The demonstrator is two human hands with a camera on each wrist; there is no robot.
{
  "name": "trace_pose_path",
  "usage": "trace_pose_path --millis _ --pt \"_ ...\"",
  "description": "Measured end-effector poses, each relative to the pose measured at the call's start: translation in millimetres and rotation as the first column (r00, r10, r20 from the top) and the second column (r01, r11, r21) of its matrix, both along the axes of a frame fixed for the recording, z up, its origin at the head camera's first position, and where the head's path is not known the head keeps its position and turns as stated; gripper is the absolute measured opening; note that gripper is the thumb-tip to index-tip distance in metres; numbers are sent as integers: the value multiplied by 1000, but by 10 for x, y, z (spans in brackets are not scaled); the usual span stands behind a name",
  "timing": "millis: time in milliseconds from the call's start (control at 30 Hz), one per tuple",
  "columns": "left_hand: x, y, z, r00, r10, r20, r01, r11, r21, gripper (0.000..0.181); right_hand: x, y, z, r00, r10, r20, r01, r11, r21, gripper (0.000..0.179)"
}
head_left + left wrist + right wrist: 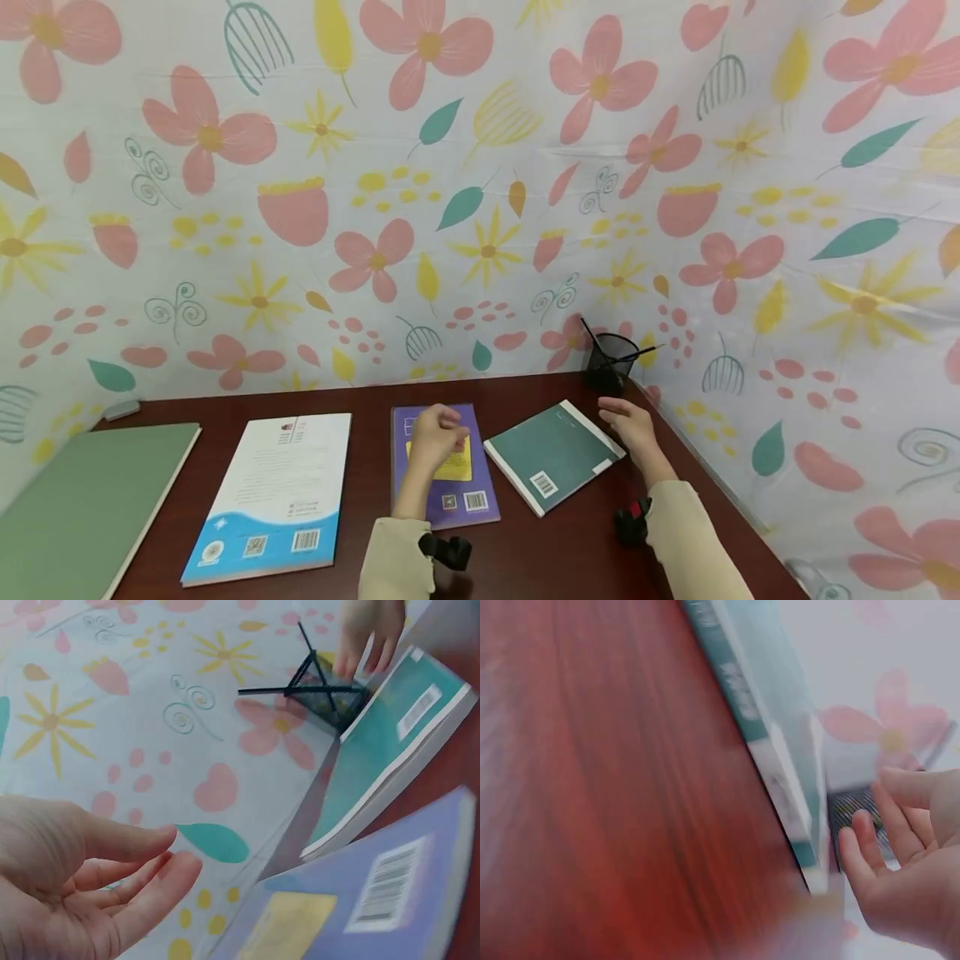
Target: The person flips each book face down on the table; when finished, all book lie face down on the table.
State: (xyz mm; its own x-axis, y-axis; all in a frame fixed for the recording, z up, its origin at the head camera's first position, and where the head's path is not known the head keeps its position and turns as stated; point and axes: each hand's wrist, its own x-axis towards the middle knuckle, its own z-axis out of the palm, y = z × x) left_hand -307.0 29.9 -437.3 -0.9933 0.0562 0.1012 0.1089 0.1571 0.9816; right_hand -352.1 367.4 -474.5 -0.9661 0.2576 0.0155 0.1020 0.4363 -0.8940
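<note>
My left hand (437,437) hovers above a purple book (480,492) with a yellow block on its cover. Its fingers are loosely bent with nothing between them, as the left wrist view also shows. My right hand (632,427) is just past the right corner of a teal book (551,454), which lies at a slant beside the purple one. In the right wrist view its loosely bent fingers (862,859) hold nothing. Behind that hand, a black mesh pen holder (609,362) contains several thin dark pens or sticks.
On the left lie a white and blue book (277,475) and a large green book or board (105,492). A small grey object (122,409) sits at the back left edge of the dark wooden table (525,558). Flowered cloth (480,167) hangs behind and to the right.
</note>
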Motion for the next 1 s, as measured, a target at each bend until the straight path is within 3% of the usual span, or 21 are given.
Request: trace_pose_path --millis 67,167,300,433,567,733,900,1000 --pt "-48 -29 15 1000 21 -18 -22 999 -38 25 76 66 11 999 -38 7 38 999 -7 39" --pt "-134 4 -44 998 -6 -55 -2 990 -144 24 195 114 11 993 -116 27 116 993 -9 38" --pt "-233 123 -186 991 -34 -131 -4 958 -286 21 351 108 -13 985 -159 63 163 985 -54 39" --pt "-271 235 -320 991 -72 -112 40 963 -266 23 436 47 -60 986 -137 91 144 987 -74 39" --pt "-274 309 -373 991 -95 -91 71 968 -240 23 473 -16 -56 987 -129 97 136 988 -69 39" --pt "-267 362 -362 987 -68 -147 14 940 -340 21 477 -34 -28 988 -129 82 134 989 -62 39" --pt "-245 453 -355 970 -58 -235 -52 897 -439 21 468 -6 -38 987 -155 53 156 987 -25 34" --pt "-221 503 -342 970 -37 -242 -85 876 -475 22 430 -16 -30 989 -141 41 142 989 -33 33"
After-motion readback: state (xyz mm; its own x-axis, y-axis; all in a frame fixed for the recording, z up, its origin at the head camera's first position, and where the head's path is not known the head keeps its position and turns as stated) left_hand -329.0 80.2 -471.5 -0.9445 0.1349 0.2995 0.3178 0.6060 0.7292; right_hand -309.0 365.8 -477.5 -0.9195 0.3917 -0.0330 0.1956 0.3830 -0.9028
